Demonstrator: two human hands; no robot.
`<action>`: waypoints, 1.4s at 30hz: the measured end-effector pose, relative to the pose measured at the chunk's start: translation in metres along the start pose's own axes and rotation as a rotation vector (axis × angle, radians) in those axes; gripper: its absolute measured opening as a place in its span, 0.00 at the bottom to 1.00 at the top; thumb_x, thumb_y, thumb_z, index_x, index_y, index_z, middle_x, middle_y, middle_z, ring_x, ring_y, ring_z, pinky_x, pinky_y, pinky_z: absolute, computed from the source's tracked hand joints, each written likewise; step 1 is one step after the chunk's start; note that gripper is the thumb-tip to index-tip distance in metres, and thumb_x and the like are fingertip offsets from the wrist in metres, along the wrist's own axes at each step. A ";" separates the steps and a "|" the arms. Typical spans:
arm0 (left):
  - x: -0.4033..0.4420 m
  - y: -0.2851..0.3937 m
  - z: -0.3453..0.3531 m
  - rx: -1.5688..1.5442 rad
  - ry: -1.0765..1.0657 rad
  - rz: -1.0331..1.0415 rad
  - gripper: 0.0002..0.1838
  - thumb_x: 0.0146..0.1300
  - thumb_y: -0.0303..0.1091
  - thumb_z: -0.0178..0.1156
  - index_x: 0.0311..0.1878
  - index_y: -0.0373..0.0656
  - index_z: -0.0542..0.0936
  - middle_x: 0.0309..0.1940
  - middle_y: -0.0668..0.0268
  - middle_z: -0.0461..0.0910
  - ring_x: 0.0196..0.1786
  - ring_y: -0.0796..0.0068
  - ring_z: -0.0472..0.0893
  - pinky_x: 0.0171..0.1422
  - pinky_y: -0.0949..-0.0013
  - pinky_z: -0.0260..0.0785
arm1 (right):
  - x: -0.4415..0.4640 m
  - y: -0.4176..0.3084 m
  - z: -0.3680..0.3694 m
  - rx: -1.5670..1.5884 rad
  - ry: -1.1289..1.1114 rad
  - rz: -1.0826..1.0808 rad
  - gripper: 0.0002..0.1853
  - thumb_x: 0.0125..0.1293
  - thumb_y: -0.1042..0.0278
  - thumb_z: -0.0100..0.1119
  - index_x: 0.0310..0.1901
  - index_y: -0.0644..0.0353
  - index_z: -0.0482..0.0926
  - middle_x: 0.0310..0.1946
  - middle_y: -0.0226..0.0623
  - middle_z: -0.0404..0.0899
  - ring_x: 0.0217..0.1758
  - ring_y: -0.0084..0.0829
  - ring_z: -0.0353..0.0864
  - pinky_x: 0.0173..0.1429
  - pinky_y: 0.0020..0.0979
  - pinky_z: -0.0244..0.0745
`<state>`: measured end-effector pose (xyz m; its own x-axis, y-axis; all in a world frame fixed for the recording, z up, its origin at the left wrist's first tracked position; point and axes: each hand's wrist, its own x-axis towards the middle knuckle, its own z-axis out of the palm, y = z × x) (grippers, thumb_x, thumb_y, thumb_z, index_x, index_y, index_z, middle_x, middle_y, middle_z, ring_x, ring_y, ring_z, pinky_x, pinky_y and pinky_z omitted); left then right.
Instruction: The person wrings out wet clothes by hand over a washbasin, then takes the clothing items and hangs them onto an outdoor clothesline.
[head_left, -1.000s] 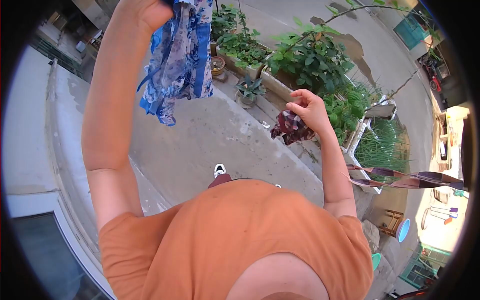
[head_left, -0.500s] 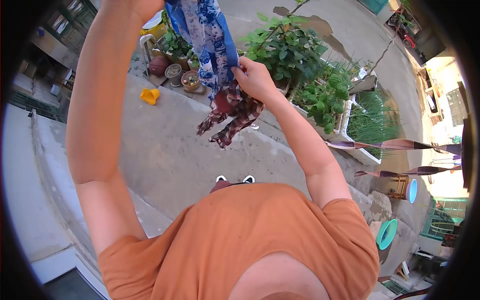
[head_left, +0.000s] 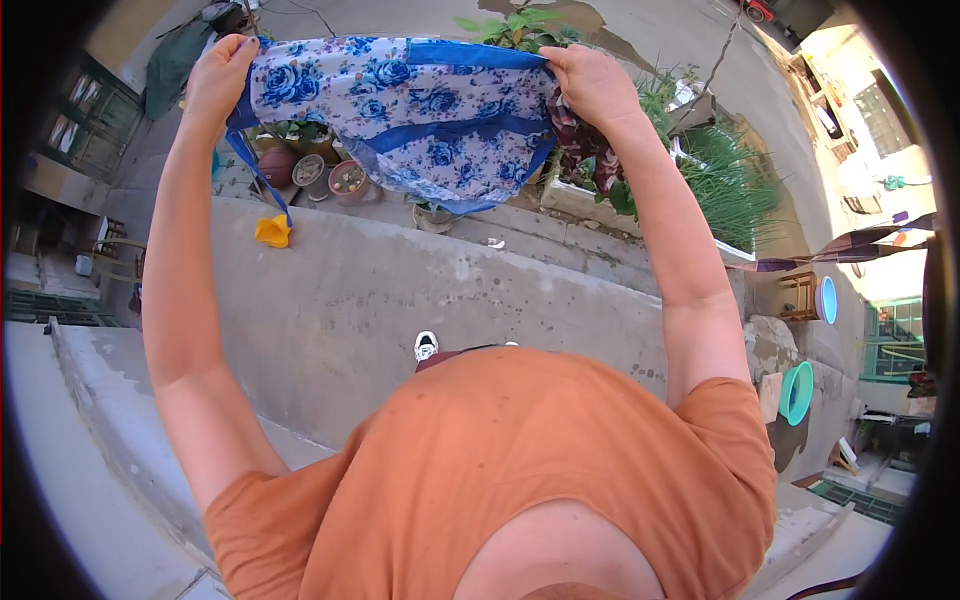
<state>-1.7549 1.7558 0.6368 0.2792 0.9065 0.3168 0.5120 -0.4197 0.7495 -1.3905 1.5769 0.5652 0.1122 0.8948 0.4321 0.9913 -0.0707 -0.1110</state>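
A white apron with blue roses and blue trim [head_left: 435,100] is stretched sideways between my hands, at the top of the head view. My left hand [head_left: 218,80] pinches its left upper corner, where a narrow blue strap hangs down. At the other end, my right hand [head_left: 592,85] has closed on the blue edge. A dark red checked cloth [head_left: 590,150] dangles below my right hand, partly hidden by it; whether the hand grips this cloth too, I cannot tell. The apron's lower part droops in folds.
Behind the apron stand a basketball [head_left: 277,167], small pots [head_left: 348,182] and leafy plants. A white planter [head_left: 590,205] borders the concrete walkway [head_left: 330,300]. On the ground lies a yellow object [head_left: 272,231]. Checked strips [head_left: 850,245], a blue basin [head_left: 826,300] and a green basin [head_left: 796,393] are at right.
My hands have moved apart and the bunched apron is now spread wide between them. My left hand has come down into view; my right hand has gone up and right.
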 end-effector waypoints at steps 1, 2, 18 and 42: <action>0.004 -0.003 -0.001 -0.036 0.032 0.049 0.13 0.65 0.41 0.52 0.38 0.40 0.78 0.26 0.73 0.76 0.29 0.86 0.72 0.34 0.76 0.64 | 0.002 -0.003 -0.010 -0.001 0.026 -0.005 0.13 0.64 0.60 0.46 0.45 0.50 0.78 0.39 0.43 0.78 0.45 0.44 0.76 0.47 0.42 0.72; 0.009 -0.009 -0.003 -0.070 0.065 0.093 0.13 0.65 0.41 0.51 0.38 0.40 0.77 0.26 0.73 0.76 0.29 0.86 0.72 0.34 0.76 0.63 | 0.004 -0.006 -0.015 0.001 0.049 -0.012 0.13 0.64 0.60 0.46 0.44 0.52 0.78 0.39 0.44 0.78 0.45 0.44 0.76 0.47 0.42 0.71; 0.063 0.071 0.013 -1.122 -0.568 -0.293 0.18 0.69 0.38 0.41 0.31 0.33 0.72 0.25 0.54 0.78 0.29 0.60 0.80 0.40 0.57 0.75 | -0.045 -0.026 -0.065 0.148 -0.178 0.295 0.15 0.61 0.58 0.55 0.30 0.64 0.74 0.24 0.50 0.73 0.31 0.50 0.72 0.36 0.40 0.67; -0.053 0.205 0.093 -1.128 -0.280 -0.167 0.11 0.61 0.28 0.48 0.45 0.47 0.60 0.33 0.59 0.66 0.27 0.67 0.73 0.23 0.60 0.71 | -0.033 -0.080 -0.062 0.197 -0.095 0.051 0.21 0.61 0.51 0.49 0.29 0.65 0.78 0.27 0.54 0.77 0.35 0.53 0.76 0.40 0.45 0.71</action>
<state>-1.5897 1.6177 0.7196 0.5175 0.8454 0.1319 -0.4112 0.1105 0.9048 -1.4689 1.5259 0.6151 0.1458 0.9304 0.3364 0.9508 -0.0378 -0.3076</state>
